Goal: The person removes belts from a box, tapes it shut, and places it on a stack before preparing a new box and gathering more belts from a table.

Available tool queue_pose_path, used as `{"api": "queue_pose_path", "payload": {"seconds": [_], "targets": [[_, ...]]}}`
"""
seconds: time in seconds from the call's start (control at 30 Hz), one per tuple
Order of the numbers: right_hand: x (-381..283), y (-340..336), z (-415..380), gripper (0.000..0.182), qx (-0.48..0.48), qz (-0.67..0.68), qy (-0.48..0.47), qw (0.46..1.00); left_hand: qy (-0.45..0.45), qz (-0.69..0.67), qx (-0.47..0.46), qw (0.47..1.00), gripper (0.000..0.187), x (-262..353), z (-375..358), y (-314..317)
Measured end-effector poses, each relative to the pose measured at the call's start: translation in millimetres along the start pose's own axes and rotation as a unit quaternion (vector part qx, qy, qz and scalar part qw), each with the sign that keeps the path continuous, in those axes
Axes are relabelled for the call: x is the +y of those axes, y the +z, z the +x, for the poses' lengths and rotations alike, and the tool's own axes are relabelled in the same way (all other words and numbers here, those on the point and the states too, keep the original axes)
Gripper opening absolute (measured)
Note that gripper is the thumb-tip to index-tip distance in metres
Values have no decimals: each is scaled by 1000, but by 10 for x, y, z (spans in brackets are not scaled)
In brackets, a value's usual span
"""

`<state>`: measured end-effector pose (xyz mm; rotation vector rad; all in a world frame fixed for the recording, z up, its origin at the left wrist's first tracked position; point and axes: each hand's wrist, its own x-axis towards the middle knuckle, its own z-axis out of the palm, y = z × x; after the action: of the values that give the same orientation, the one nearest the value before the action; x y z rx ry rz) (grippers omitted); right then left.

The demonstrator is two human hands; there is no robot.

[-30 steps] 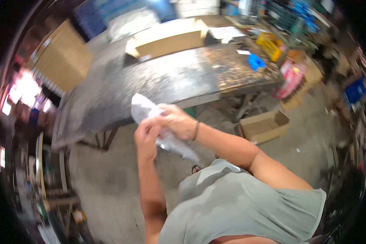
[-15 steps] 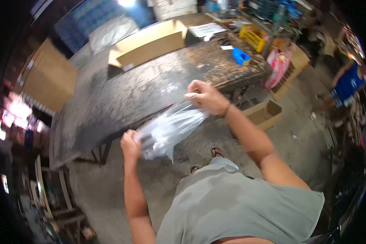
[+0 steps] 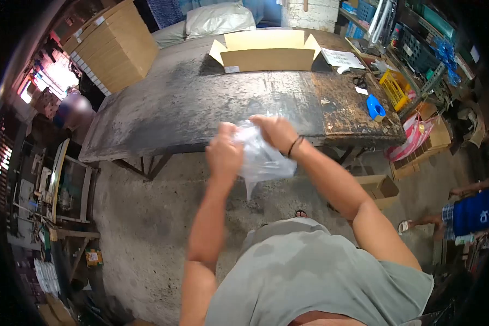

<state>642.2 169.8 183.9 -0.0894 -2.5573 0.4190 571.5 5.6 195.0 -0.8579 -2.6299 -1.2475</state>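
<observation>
A clear plastic bag [image 3: 266,157] hangs in front of me, crumpled at the top and loose below. My left hand [image 3: 225,149] has its fingers closed on the bag's left side. Gripping the upper right part is my right hand [image 3: 277,133], with a dark band on the wrist. Both hands are somewhat blurred by motion, and I cannot make out whether anything lies inside the bag. They are held up near the front edge of the dark worktable [image 3: 185,117]. Farther back on that table stands a long open cardboard box [image 3: 269,60].
Tall stacked cardboard [image 3: 114,49] stands at the left. On the table's right lie paper [image 3: 342,58], scissors [image 3: 359,81] and a blue tape dispenser [image 3: 375,107]. A yellow crate [image 3: 394,89] is beyond. An open carton [image 3: 383,190] sits on the floor. Another person [image 3: 472,212] is at right.
My hands have come closer together, and the bag is now bunched between them instead of stretched out. My view has turned, so the table and long box sit farther right and more level.
</observation>
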Motion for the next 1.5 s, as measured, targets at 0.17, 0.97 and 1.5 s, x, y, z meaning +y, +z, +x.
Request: {"api": "queue_pose_path", "payload": {"seconds": [0.17, 0.97, 1.5], "targets": [[-124, -740, 647, 29, 170, 16, -36, 985, 80, -98, 299, 946, 26, -32, 165, -1311], [323, 415, -590, 79, -256, 370, -15, 893, -106, -319, -89, 937, 17, -491, -791, 178], [6029, -1020, 834, 22, 322, -217, 95, 917, -128, -94, -190, 969, 34, 572, 295, 2079]]}}
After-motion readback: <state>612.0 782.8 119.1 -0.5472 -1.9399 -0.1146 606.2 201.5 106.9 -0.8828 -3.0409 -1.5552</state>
